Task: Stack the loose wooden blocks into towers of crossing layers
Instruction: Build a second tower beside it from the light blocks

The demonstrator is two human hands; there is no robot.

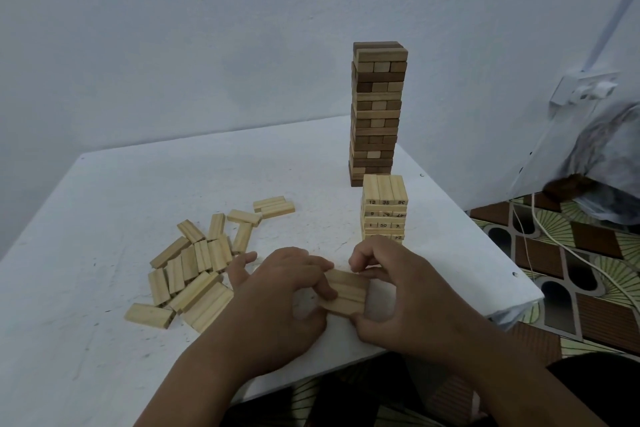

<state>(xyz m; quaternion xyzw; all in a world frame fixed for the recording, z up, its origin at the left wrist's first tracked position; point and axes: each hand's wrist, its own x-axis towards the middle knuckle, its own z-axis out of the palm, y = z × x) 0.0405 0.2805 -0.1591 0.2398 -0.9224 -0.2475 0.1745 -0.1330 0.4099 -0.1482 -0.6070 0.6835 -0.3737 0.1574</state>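
Note:
Three pale wooden blocks (346,292) lie side by side as one flat group, held between both hands just above the white table (86,340). My left hand (280,288) grips their left end, fingers curled over the top. My right hand (398,288) pinches their right end. Just behind my right hand stands a short pale tower (383,206) with numbered block ends, its base hidden by my fingers. A tall tower of mixed brown blocks (377,111) rises behind it. Several loose pale blocks (201,263) lie scattered to the left.
The table's right edge (485,236) runs close beside the short tower. Beyond it lie a patterned floor (588,270), white cables (554,243) and a bundle wrapped in plastic (599,156) against the wall. A bare wall stands behind the table.

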